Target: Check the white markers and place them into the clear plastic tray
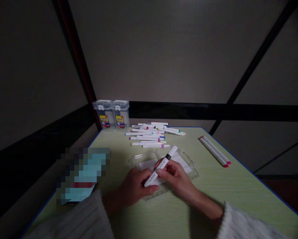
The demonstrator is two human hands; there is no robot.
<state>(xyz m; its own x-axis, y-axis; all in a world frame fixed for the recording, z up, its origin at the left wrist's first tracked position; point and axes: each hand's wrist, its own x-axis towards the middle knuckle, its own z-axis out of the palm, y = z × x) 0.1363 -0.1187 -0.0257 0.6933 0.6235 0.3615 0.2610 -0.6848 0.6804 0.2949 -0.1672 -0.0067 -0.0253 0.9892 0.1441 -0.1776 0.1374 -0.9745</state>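
Head view: holds a white marker [163, 162] aslant in both hands, just above a clear plastic tray [142, 156] and the white paper [185, 164] inside it. With left hand [136, 186], pinches the lower end, thumb beneath and fingers curled in narrowly. With right hand [177, 174], closes thumb and fingers around the barrel below the black band, probably to steady it from the middle and leave the upper end free. Tilts up and to the right, perhaps to show the printing along the side (too small to read).

Beyond the tray, lying loosely stacked across the table [238, 199], many capped markers [146, 138], seemingly spread low to expose the coloured ends. Apart on the right, side by side, two red-and-pink-ended markers [213, 152], maybe grouped by colour. At far left, upright against the wall, two lidded boxes [121, 114], labels outward. Nearer, a pixelated device [91, 169], impossible to make out.
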